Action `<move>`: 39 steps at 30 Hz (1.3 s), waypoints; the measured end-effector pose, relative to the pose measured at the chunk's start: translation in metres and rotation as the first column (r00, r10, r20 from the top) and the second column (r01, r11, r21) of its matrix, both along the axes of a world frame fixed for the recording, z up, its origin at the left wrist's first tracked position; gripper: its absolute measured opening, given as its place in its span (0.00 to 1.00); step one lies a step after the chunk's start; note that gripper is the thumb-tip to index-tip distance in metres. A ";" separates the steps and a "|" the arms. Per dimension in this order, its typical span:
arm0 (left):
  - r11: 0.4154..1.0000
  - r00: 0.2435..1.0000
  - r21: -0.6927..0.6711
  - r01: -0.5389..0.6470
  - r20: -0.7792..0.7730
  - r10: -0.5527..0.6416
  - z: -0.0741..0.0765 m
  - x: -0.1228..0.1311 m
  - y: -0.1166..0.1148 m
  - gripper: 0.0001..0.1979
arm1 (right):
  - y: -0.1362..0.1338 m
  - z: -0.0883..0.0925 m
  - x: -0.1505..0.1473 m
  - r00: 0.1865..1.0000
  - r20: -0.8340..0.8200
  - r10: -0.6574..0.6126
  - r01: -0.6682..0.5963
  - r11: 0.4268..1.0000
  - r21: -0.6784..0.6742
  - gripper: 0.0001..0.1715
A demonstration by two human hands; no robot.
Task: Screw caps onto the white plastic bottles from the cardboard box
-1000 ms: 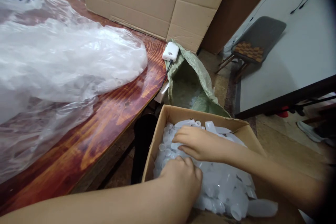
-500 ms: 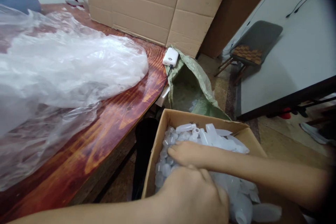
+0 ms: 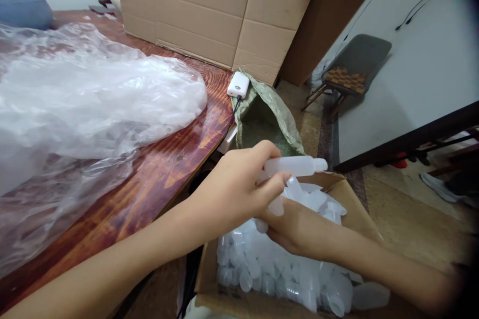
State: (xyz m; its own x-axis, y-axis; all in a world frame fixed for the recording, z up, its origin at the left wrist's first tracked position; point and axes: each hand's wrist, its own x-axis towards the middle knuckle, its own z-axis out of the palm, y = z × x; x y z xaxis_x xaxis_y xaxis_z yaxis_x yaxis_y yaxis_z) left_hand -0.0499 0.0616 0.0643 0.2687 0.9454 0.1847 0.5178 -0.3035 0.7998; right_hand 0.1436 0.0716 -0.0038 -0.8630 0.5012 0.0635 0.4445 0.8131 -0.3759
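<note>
Above the box, my left hand [image 3: 245, 179] is closed on a translucent white plastic bottle [image 3: 294, 165], its threaded neck pointing right. More translucent plastic shows below that bottle by my fingers. My right hand [image 3: 286, 224] reaches in from the right, just under and behind my left hand. Its fingers are mostly hidden, so what it may hold cannot be made out. Both hands are over an open cardboard box [image 3: 355, 199] full of similar small bottles [image 3: 277, 271], some upright and some lying across the top.
A wooden table [image 3: 164, 169] on the left bears a large clear plastic bag [image 3: 112, 99]. At its corner a white power bank [image 3: 238, 84] with a black cable rests by an open green woven sack [image 3: 280, 107]. Behind stands a big cardboard carton [image 3: 187, 5]. A chair [image 3: 355, 62] is farther right.
My left hand has risen out of the box and moved up and away, now with a bottle in it. My right hand has drawn slightly to the right, beneath the left.
</note>
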 end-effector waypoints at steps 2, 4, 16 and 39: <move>0.998 0.996 0.001 -0.058 0.065 0.058 -0.002 0.001 0.000 0.08 | -0.001 0.015 0.011 1.000 0.006 -0.021 0.022 0.996 -0.086 0.08; 0.991 0.978 0.012 -0.136 0.161 0.133 -0.001 0.001 -0.001 0.08 | -0.004 0.023 0.023 0.980 -0.062 -0.189 0.168 0.953 -0.251 0.09; 0.947 0.792 -0.081 -0.312 0.529 0.306 -0.014 0.021 -0.014 0.09 | -0.024 0.040 0.025 0.731 -0.260 -0.631 0.444 0.729 -0.521 0.22; 0.943 0.717 -0.232 -0.237 0.614 0.331 -0.014 0.032 -0.034 0.12 | -0.033 0.055 0.045 0.940 -0.317 -0.124 0.248 0.888 0.387 0.41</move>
